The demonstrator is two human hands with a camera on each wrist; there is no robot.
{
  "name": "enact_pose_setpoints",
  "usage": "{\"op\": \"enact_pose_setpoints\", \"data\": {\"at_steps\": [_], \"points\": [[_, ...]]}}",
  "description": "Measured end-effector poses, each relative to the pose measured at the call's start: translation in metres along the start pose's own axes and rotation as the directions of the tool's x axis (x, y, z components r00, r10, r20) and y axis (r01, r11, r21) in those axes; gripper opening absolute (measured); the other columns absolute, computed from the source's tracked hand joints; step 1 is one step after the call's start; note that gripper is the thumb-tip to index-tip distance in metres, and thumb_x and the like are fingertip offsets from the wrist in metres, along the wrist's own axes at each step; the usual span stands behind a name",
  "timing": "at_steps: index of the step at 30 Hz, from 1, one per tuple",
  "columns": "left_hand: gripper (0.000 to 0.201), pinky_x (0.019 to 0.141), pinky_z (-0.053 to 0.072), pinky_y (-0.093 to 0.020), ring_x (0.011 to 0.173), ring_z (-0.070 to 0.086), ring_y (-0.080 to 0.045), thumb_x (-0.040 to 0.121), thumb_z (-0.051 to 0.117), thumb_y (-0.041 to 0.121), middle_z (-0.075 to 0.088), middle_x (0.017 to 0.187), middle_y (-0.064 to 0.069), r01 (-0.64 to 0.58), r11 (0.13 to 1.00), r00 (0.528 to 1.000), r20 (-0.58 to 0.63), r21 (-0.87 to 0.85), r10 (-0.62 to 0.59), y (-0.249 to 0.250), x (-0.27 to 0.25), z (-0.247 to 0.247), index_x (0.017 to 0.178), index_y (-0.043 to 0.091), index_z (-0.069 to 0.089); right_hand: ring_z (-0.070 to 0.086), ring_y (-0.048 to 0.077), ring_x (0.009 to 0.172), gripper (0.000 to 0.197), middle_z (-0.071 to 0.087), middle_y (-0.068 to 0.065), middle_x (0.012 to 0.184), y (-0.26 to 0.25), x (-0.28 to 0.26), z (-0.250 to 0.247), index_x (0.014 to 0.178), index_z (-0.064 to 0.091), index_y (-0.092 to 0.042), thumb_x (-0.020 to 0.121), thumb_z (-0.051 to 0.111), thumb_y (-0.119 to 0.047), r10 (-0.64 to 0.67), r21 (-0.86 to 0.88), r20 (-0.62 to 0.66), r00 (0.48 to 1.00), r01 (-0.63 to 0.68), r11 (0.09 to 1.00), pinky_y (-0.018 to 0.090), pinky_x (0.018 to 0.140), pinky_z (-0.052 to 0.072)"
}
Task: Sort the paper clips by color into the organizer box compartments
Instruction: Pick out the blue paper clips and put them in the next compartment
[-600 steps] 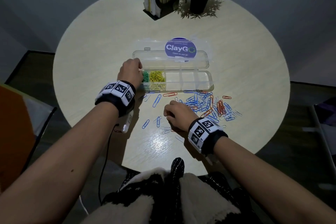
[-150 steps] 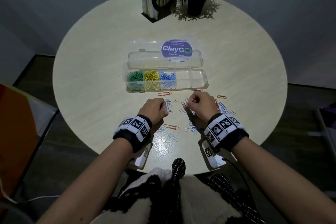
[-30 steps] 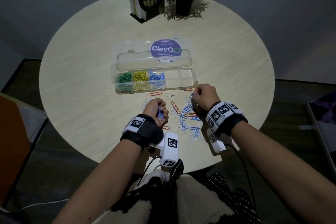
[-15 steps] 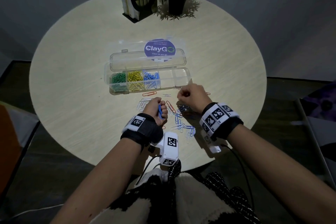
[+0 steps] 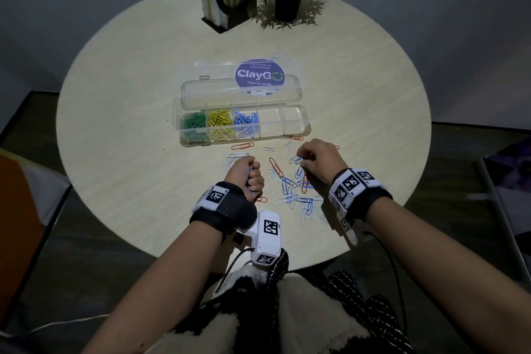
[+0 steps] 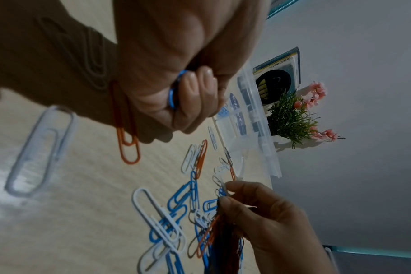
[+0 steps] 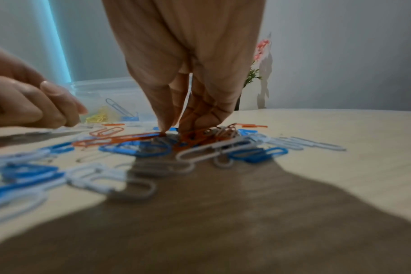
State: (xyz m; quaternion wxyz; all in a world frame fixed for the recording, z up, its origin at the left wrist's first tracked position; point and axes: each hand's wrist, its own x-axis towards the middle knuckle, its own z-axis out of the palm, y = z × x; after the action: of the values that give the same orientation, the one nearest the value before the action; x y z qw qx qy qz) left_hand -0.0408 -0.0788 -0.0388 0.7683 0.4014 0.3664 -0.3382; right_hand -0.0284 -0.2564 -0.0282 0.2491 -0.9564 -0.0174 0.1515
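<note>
Curling into a fist, the left hand point(image 5: 246, 173) grips blue clips point(image 6: 172, 96) above the surface point(image 5: 129, 169). Loose paper clips point(image 5: 290, 185) lie between the hands, near the organizer box point(image 5: 298, 131). The right hand point(image 5: 320, 159) fingers point(image 7: 163, 109) pinch into the pile.

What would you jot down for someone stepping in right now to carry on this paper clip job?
Left hand: fist closed on blue clips.
Right hand: fingertips pinching into the loose pile; which clip it has is unclear.
Organizer box: open on the table; green, yellow and blue sections filled, the two right sections bare.
Done: green, yellow, some blue.
Left: the remaining blue, plus orange and white clips.
</note>
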Motion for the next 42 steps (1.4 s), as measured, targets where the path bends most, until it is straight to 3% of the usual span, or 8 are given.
{"op": "enact_pose_setpoints", "data": {"at_steps": [8, 13, 16, 20, 25, 30, 36, 42], "points": [[0.04, 0.027, 0.01, -0.01, 0.019, 0.018, -0.006, 0.099, 0.032, 0.027, 0.022, 0.027, 0.004, 0.003, 1.0, 1.0, 0.004, 0.002, -0.003, -0.001, 0.001, 0.004, 0.06, 0.018, 0.031, 0.053, 0.034, 0.1, 0.014, 0.055, 0.019, 0.105, -0.001, -0.002, 0.003, 0.094, 0.061, 0.003, 0.09, 0.052, -0.006, -0.033, -0.15, 0.018, 0.999, 0.035, 0.988, 0.04, 0.083, 0.044], [0.039, 0.028, 0.013, -0.009, 0.02, 0.022, -0.007, 0.099, 0.032, 0.026, 0.025, 0.029, 0.005, -0.012, 1.0, 1.0, -0.012, -0.002, 0.012, -0.002, 0.002, 0.005, 0.06, 0.018, 0.032, 0.055, 0.034, 0.098, 0.009, 0.061, 0.02, 0.101, -0.007, -0.004, -0.003, 0.079, 0.052, -0.006, 0.088, 0.052, -0.004, 0.015, -0.069, 0.024, 1.0, -0.014, 0.998, 0.037, 0.083, 0.041], [0.039, 0.029, 0.029, -0.009, 0.022, 0.039, -0.01, 0.1, 0.03, 0.025, 0.04, 0.031, 0.003, -0.055, 0.998, 0.998, -0.037, -0.007, 0.055, -0.003, 0.005, 0.011, 0.064, 0.012, 0.04, 0.057, 0.027, 0.085, 0.005, 0.067, 0.016, 0.09, -0.025, -0.009, -0.012, 0.082, 0.059, -0.001, 0.086, 0.057, -0.004, 0.008, 0.146, -0.082, 0.997, 0.004, 0.989, 0.026, 0.072, 0.037], [0.044, 0.039, 0.048, -0.015, 0.04, 0.061, -0.017, 0.102, 0.029, 0.026, 0.061, 0.049, -0.01, -0.078, 0.996, 0.997, -0.002, -0.037, 0.078, -0.007, 0.006, 0.021, 0.073, 0.003, 0.051, 0.053, 0.012, 0.073, 0.007, 0.065, 0.01, 0.081, -0.054, -0.018, -0.014, 0.084, 0.067, 0.001, 0.083, 0.063, -0.004, -0.095, 0.304, -0.037, 0.995, 0.102, 0.947, 0.007, 0.057, 0.036], [0.042, 0.031, 0.024, -0.007, 0.022, 0.034, -0.008, 0.101, 0.027, 0.028, 0.037, 0.031, 0.004, -0.023, 1.0, 0.999, 0.025, 0.001, 0.023, -0.005, 0.005, 0.019, 0.063, 0.014, 0.038, 0.054, 0.012, 0.078, 0.009, 0.068, 0.009, 0.085, -0.038, -0.012, -0.013, 0.084, 0.069, 0.0, 0.082, 0.062, -0.003, -0.034, 0.232, -0.066, 0.997, 0.048, 0.972, 0.017, 0.065, 0.038], [0.041, 0.028, 0.012, -0.008, 0.02, 0.02, -0.007, 0.1, 0.029, 0.028, 0.024, 0.029, 0.006, -0.001, 1.0, 0.999, 0.032, 0.01, 0.0, 0.0, 0.001, 0.007, 0.06, 0.018, 0.029, 0.055, 0.028, 0.1, 0.015, 0.057, 0.013, 0.103, -0.012, -0.015, -0.001, 0.095, 0.065, -0.006, 0.081, 0.063, -0.005, -0.039, -0.102, 0.214, 0.976, 0.062, 0.993, 0.035, 0.087, 0.043], [0.041, 0.026, 0.012, -0.01, 0.02, 0.019, -0.006, 0.099, 0.031, 0.027, 0.023, 0.029, 0.005, -0.008, 1.0, 1.0, 0.021, 0.0, 0.008, -0.003, -0.002, 0.004, 0.06, 0.018, 0.031, 0.051, 0.031, 0.099, 0.03, 0.044, 0.008, 0.095, -0.018, -0.019, -0.001, 0.063, 0.046, -0.018, 0.076, 0.046, 0.009, -0.033, -0.225, 0.264, 0.964, 0.095, 0.97, 0.037, 0.08, 0.041], [0.042, 0.027, 0.012, -0.011, 0.02, 0.019, -0.007, 0.1, 0.031, 0.028, 0.024, 0.029, 0.007, -0.011, 1.0, 1.0, 0.004, -0.02, 0.011, -0.003, -0.006, 0.0, 0.059, 0.018, 0.031, 0.052, 0.03, 0.105, 0.011, 0.055, 0.013, 0.111, -0.019, -0.017, 0.004, 0.097, 0.057, -0.008, 0.088, 0.055, -0.011, -0.037, -0.204, 0.198, 0.979, 0.078, 0.976, 0.04, 0.091, 0.041]]}}
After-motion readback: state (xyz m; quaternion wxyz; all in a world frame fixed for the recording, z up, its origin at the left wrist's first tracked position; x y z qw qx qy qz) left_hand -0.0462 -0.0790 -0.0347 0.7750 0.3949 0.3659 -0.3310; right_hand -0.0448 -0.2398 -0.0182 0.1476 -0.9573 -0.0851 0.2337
